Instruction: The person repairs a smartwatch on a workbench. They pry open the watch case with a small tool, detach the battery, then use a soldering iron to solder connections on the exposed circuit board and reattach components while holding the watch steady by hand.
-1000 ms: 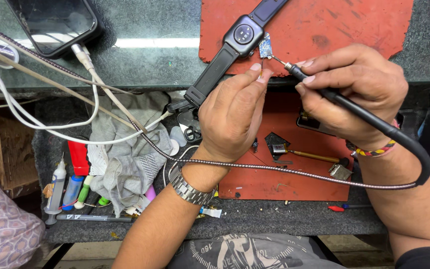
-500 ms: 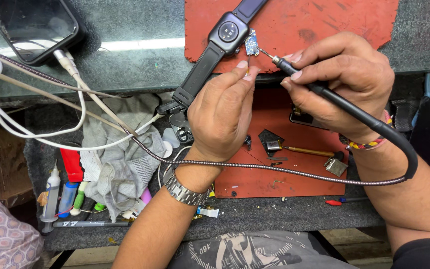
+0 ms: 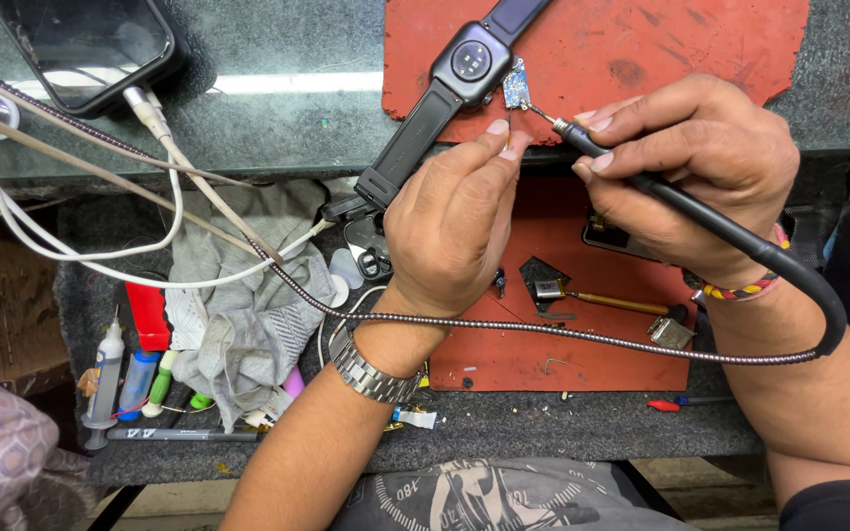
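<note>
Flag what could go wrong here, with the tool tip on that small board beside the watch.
1. The black corded soldering tool in the right hand has its tip at the small blue circuit board, right beside the black square-faced smartwatch; a slip might mark the watch.
2. The left hand fingertips sit very near the tip and could get burned.
3. The braided cable crosses loose parts on the lower red mat and might drag them.

**Soldering iron tip at a small board beside the watch**

The soldering iron (image 3: 641, 182) is a slim black pen, tilted, its fine tip touching or nearly touching the small blue circuit board (image 3: 516, 88). That board lies on the red mat, just beside the smartwatch (image 3: 471, 61), a dark square-bodied watch lying face up with its strap stretched out diagonally.
</note>
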### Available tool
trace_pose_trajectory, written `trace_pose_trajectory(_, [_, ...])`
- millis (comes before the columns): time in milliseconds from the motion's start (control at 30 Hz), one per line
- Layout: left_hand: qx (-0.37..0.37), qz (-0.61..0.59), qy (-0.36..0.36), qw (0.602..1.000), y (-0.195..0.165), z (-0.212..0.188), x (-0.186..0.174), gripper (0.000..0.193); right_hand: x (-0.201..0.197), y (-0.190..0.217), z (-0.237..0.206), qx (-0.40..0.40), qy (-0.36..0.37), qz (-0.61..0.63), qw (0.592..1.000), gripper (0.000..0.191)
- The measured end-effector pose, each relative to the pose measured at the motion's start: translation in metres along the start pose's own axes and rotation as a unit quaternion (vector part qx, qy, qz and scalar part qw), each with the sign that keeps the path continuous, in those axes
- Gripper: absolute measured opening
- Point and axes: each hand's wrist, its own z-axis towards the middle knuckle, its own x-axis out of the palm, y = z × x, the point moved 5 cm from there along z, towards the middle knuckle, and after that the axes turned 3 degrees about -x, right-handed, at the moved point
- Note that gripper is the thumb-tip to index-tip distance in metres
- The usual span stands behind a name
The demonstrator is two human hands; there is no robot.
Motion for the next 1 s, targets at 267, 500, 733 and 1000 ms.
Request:
trace_pose_trajectory(267, [0.006, -0.001, -0.001, 1.000, 0.0004, -0.0006, -0.0002, 0.026, -0.0005, 0.0019, 0.0020, 0.001, 0.021, 0.004, 1.000, 0.021])
trace_pose_trajectory(500, [0.010, 0.000, 0.004, 1.000, 0.0008, -0.0007, -0.0006, 0.025, 0.0004, 0.0031, 0.0042, 0.006, 0.035, 0.010, 0.999, 0.021])
trace_pose_trajectory(733, [0.009, 0.001, 0.003, 1.000, 0.0003, -0.0003, 0.0005, 0.024, 0.0000, 0.0020, 0.0045, 0.005, 0.050, 0.021, 0.999, 0.020])
trace_pose_trajectory(1000, [0.007, 0.006, 0.003, 1.000, -0.0004, 0.0004, 0.0008, 0.024, -0.0010, 0.0031, 0.0044, 0.015, 0.051, -0.010, 0.999, 0.019])
